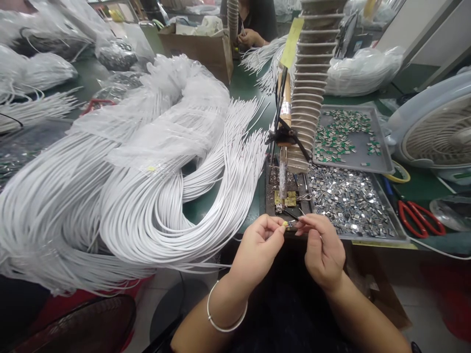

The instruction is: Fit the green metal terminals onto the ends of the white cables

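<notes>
My left hand (pixel 257 247) pinches a small yellow-tipped piece (pixel 285 223) between thumb and finger, and a thin white wire seems to run from it. My right hand (pixel 323 247) faces it, its fingertips closed on a slim dark tool, probably tweezers (pixel 292 218), whose tip nearly meets the piece. Just beyond both hands lies a tray of small shiny metal parts (pixel 349 201). A huge bundle of white cables (pixel 147 196) in thin plastic spreads to the left. A pale bangle (pixel 225 314) circles my left wrist.
Ahead stand a soldering iron in its holder (pixel 283 147), a ribbed tan column (pixel 309 83) and a tray of green-and-metal parts (pixel 349 137). Red-handled scissors (pixel 419 218) and a fan (pixel 434 132) are at right. A co-worker's hand (pixel 250 37) works beyond a cardboard box (pixel 195 51).
</notes>
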Action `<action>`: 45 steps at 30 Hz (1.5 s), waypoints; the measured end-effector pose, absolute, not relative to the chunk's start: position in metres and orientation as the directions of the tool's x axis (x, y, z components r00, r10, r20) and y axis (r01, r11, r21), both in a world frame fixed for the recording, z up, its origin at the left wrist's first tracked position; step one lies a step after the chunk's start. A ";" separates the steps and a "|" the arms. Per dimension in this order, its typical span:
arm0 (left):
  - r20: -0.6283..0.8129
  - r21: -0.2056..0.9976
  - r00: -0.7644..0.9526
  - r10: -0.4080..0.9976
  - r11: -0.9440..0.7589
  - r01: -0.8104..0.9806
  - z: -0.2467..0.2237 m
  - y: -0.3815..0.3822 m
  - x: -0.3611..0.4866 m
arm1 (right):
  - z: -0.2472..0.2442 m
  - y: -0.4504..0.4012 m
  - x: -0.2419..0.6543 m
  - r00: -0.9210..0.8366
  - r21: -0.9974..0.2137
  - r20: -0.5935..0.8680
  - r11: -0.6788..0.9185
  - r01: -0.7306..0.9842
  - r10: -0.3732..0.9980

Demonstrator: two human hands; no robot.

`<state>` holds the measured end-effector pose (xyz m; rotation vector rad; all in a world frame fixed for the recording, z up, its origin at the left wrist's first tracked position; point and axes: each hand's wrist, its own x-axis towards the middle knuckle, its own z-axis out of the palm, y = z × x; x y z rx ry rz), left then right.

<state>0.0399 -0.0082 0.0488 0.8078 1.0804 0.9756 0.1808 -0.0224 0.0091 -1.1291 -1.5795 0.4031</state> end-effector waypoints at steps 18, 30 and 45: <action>-0.375 0.782 0.205 0.904 0.427 -0.454 0.060 0.010 0.037 | 0.014 -0.010 0.186 -0.042 -0.701 0.634 0.597 0.390 0.772; -0.375 0.768 0.206 0.904 0.427 -0.477 0.061 0.010 0.035 | 0.017 -0.007 0.183 -0.047 -0.654 0.688 0.647 0.393 0.724; -0.354 0.792 0.171 0.919 0.392 -0.468 0.059 0.015 0.033 | 0.019 -0.003 0.178 -0.037 -0.637 0.706 0.658 0.401 0.707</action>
